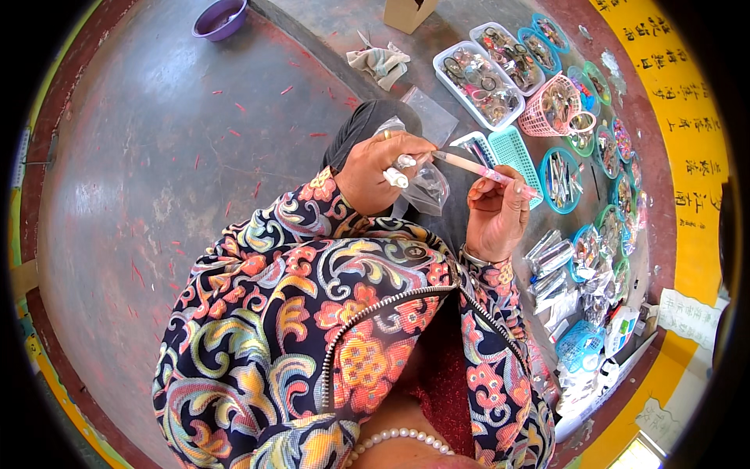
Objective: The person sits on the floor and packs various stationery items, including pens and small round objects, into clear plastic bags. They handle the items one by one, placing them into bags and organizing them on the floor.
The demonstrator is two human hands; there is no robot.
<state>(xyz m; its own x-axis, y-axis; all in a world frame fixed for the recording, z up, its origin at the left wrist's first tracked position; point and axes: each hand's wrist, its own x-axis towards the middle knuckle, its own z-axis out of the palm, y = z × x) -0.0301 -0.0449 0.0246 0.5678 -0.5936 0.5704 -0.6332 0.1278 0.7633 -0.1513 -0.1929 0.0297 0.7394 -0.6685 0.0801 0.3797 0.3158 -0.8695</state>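
Note:
My left hand point(373, 168) is closed with its fingertips at the dark tip of a slim pink-and-beige pen-like stick point(473, 166); whether it is a pen or a brush I cannot tell. Two small white tube-like pieces point(396, 178) poke out of the same hand. Below it hangs a clear plastic bag point(426, 190), which the left hand seems to grip too. My right hand point(498, 213) pinches the stick's pink end between thumb and fingers. The stick slants down to the right between both hands, above my lap.
A green basket point(516, 160), a pink basket point(551, 108) and a white tray point(478, 86) of small goods stand at the right. Beyond are several round baskets, one with pens point(562, 181). A purple basin point(219, 19) and a crumpled cloth point(378, 64) lie farther off.

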